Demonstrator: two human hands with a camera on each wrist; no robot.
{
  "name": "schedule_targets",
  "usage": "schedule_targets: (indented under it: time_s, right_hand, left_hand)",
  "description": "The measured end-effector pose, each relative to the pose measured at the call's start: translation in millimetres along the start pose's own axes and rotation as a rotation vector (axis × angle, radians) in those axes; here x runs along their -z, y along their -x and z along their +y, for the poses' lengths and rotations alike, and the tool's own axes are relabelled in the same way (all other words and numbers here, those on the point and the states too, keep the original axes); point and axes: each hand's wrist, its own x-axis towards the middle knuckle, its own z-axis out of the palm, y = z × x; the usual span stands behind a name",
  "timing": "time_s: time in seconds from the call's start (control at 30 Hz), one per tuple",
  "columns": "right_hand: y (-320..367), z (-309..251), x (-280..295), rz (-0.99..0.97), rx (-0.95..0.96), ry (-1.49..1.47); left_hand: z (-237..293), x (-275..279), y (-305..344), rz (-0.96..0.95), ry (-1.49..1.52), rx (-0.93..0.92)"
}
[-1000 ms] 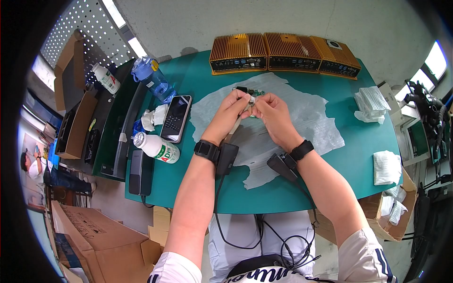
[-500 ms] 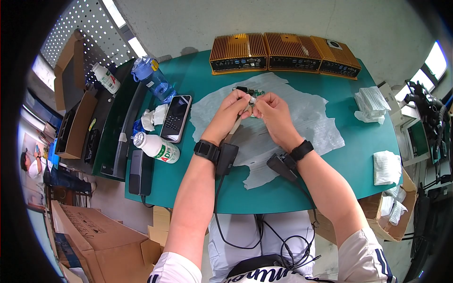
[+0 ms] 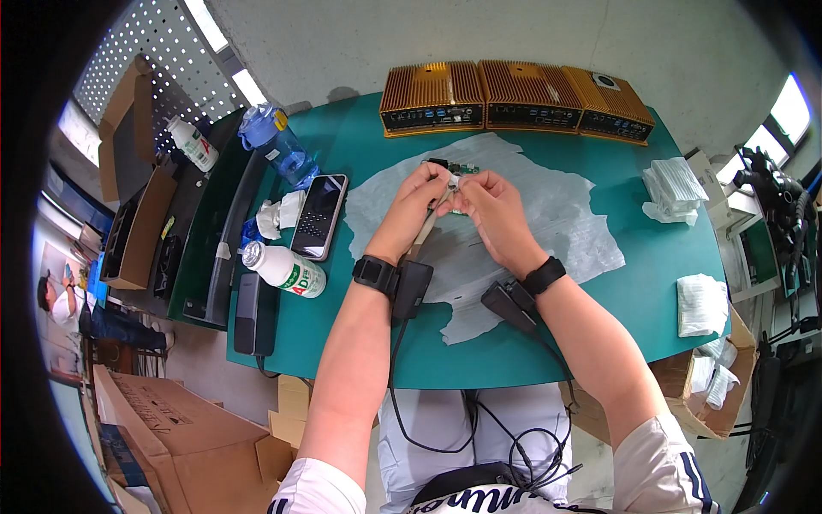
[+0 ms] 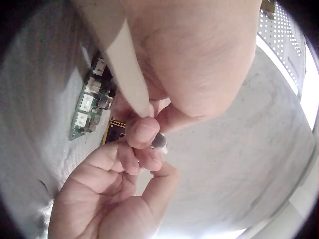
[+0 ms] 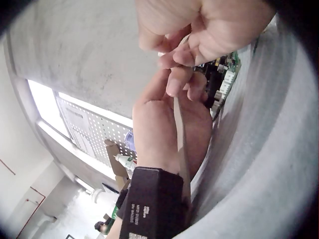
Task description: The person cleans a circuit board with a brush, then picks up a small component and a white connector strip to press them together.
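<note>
Both hands meet over a green circuit board. My left hand holds a long, flat beige strip, which runs back along its palm toward the wrist. Between the fingertips of both hands is a small grey piece with a whitish edge; the fingers cover most of it and I cannot tell what it is. My right hand pinches at this piece from the other side, thumb and fingers bent. White connectors line the board's edge, and the hands hide the rest of it in the head view.
Crumpled foam sheet lies under the board on the green table. Gold finned computers stand along the back. A phone, white bottle and blue water bottle are at left, foam-wrapped packs at right.
My right hand and wrist have shifted slightly toward the left and nearer the body. The left hand stays nearly in place, still holding the strip.
</note>
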Motion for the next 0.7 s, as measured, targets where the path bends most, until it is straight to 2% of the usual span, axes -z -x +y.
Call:
schedule_targets:
  time_s: [0.27, 0.37, 0.7]
  right_hand:
    - [-0.9, 1.0, 2.5, 0.035, 0.001, 0.036]
    - [-1.2, 1.8, 3.0, 0.056, 0.008, 0.059]
    - [3.3, -4.3, -2.0, 0.079, 0.020, 0.099]
  left_hand:
    - [2.7, -7.2, 1.3, 0.015, 0.018, -0.025]
    - [0.4, -4.8, -0.4, -0.043, 0.031, -0.036]
    - [11.5, -8.6, 3.3, -0.073, -0.030, 0.015]
